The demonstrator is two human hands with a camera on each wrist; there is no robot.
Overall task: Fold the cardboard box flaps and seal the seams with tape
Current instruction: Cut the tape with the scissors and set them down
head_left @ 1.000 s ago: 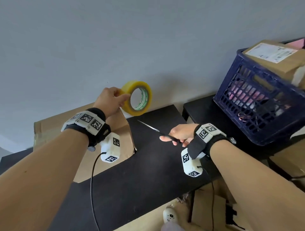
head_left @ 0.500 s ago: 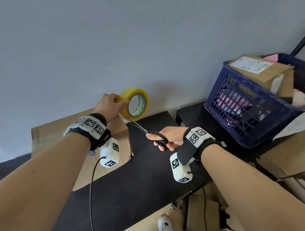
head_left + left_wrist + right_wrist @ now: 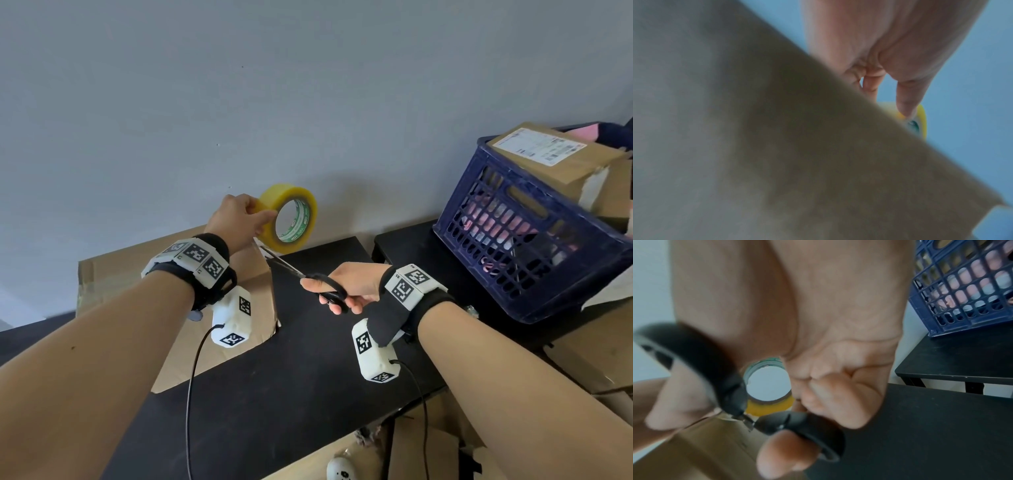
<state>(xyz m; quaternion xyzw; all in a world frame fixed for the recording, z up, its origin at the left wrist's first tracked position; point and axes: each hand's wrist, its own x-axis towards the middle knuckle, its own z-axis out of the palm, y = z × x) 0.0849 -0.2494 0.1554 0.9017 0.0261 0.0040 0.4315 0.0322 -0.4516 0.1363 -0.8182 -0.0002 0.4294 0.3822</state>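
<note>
A brown cardboard box (image 3: 253, 301) lies on the black table (image 3: 274, 394) at the left. My left hand (image 3: 239, 222) holds a yellow tape roll (image 3: 291, 221) up above the box's far corner; its thumb shows on the roll (image 3: 920, 120) in the left wrist view. My right hand (image 3: 342, 287) grips black-handled scissors (image 3: 308, 277), fingers through the loops (image 3: 797, 423). The blades (image 3: 277, 262) point up-left and reach just under the roll, where a short strip of tape runs down to the box. The box (image 3: 777, 146) fills most of the left wrist view, blurred.
A dark blue plastic crate (image 3: 527, 240) with a labelled cardboard parcel (image 3: 561, 154) on it stands on a second black table (image 3: 411, 246) at the right. More cardboard (image 3: 599, 349) lies lower right. A grey wall rises behind. Cables hang from both wrist cameras.
My right hand has carried the scissors up and left, so the blade tips now sit under the tape roll. The left hand keeps the roll raised in about the same place.
</note>
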